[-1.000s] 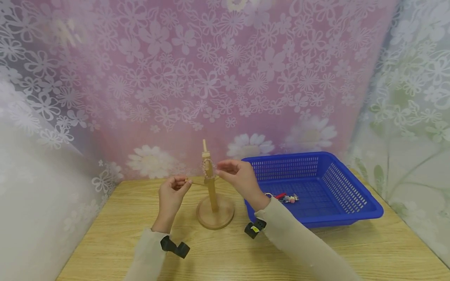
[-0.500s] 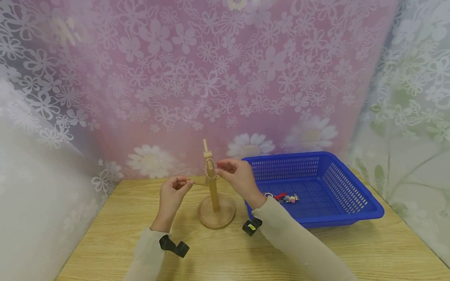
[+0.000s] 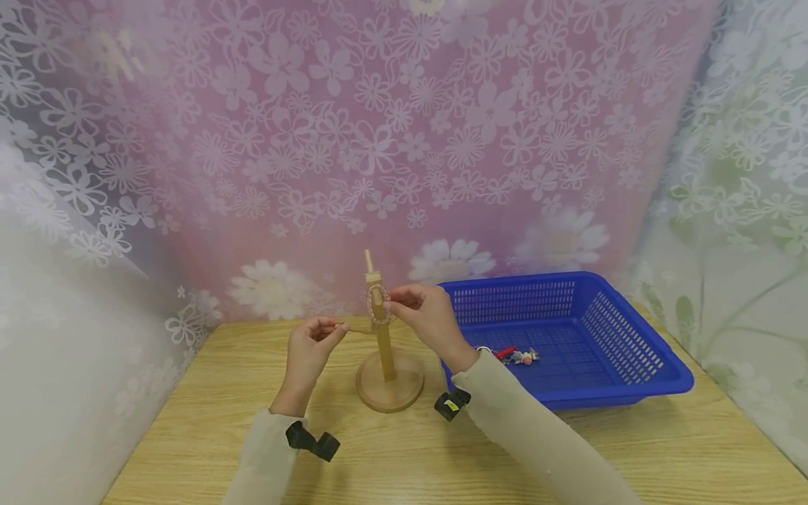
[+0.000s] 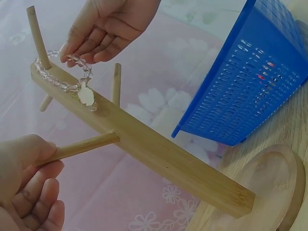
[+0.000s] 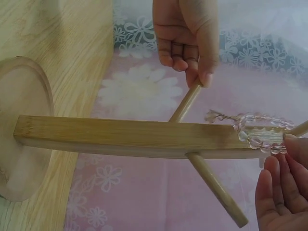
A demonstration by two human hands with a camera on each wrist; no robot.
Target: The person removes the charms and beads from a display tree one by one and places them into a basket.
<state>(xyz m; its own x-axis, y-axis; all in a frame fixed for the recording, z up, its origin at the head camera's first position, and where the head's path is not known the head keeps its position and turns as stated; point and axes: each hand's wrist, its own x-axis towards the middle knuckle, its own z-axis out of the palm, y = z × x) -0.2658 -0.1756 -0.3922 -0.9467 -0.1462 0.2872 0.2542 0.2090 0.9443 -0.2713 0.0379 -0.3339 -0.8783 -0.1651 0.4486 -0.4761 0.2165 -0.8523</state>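
A wooden stand with a round base point(image 3: 389, 396) and several pegs stands upright on the table. My left hand point(image 3: 308, 354) pinches the end of one side peg point(image 4: 89, 145) between thumb and forefinger. With thumb and fingertips, my right hand point(image 3: 431, 319) pinches a clear pinkish beaded bracelet point(image 4: 70, 87) near the top of the post point(image 5: 110, 132). A pale leaf-like charm point(image 4: 86, 95) hangs from the bracelet. In the left wrist view the loop surrounds the base of an upper peg point(image 4: 38, 36) and lies against the post.
A blue plastic basket point(image 3: 631, 391) stands to the right, close to my right forearm. Inside it lie a key ring with a red strap point(image 3: 506, 352) and small figure charms point(image 3: 525, 358). Floral cloth point(image 3: 353, 154) hangs behind the wooden table point(image 3: 208, 421).
The right hand has moved very slightly with the bracelet, which now sits close against the post. The left hand keeps its pinch on the peg.
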